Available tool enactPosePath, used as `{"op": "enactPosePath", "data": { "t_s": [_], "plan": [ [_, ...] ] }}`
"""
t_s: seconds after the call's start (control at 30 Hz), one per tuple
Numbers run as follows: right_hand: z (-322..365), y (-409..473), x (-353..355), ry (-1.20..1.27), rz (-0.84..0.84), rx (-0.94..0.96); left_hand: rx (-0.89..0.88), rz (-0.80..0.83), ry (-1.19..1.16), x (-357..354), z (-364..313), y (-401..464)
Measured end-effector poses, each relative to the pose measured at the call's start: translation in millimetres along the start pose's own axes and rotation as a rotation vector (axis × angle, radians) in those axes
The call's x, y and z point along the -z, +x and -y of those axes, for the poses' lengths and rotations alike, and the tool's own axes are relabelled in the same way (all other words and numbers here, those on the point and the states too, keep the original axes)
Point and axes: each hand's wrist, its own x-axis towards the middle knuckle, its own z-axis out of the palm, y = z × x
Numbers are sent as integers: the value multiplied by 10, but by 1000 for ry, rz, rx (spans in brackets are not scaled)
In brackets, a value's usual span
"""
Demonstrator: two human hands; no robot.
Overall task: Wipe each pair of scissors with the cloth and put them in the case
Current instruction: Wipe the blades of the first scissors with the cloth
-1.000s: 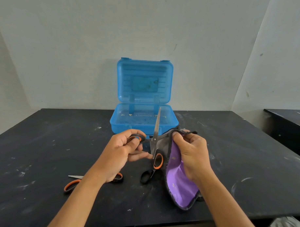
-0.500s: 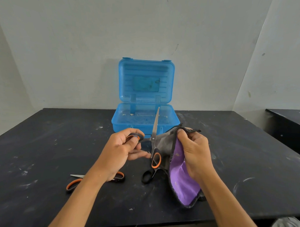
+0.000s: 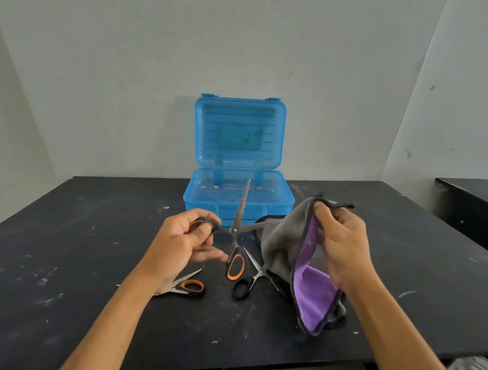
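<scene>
My left hand point(image 3: 181, 239) grips one handle of the orange-and-black scissors point(image 3: 235, 242), held wide apart above the table; one blade points up toward the case, the other runs right into the cloth. My right hand point(image 3: 341, 239) pinches the grey and purple cloth point(image 3: 301, 266), which wraps that blade's tip and hangs down to the table. A second orange-handled pair point(image 3: 185, 286) lies on the table under my left wrist. Small black-handled scissors point(image 3: 250, 281) lie beside the cloth. The blue plastic case point(image 3: 239, 203) stands behind with its lid upright.
The black table point(image 3: 73, 246) is scuffed with white marks and ends at a pale wall behind the case. Another dark surface point(image 3: 473, 199) stands at the far right.
My right hand has drawn the cloth to the right along the blade. The black-handled scissors, earlier mostly covered by the cloth, now show more fully.
</scene>
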Motion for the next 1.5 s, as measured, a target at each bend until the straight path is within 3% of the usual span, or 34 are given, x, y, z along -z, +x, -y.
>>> {"op": "enactPosePath", "data": {
  "t_s": [0.23,0.43,0.67,1.3,1.5],
  "plan": [
    [104,-132,-107,5,245,-1,15,84,50,-25,-74,34],
    [57,-283,-153,29,406,10,-106,-82,-6,-79,-84,1],
    [-62,-436,-229,46,407,-62,-166,-262,-32,-289,-85,18],
    [-49,-400,-85,282,434,-178,-81,-289,-82,-425,18,133],
    [-19,-231,-72,531,136,-240,-163,-288,-137,-352,2,119]
  ]
}}
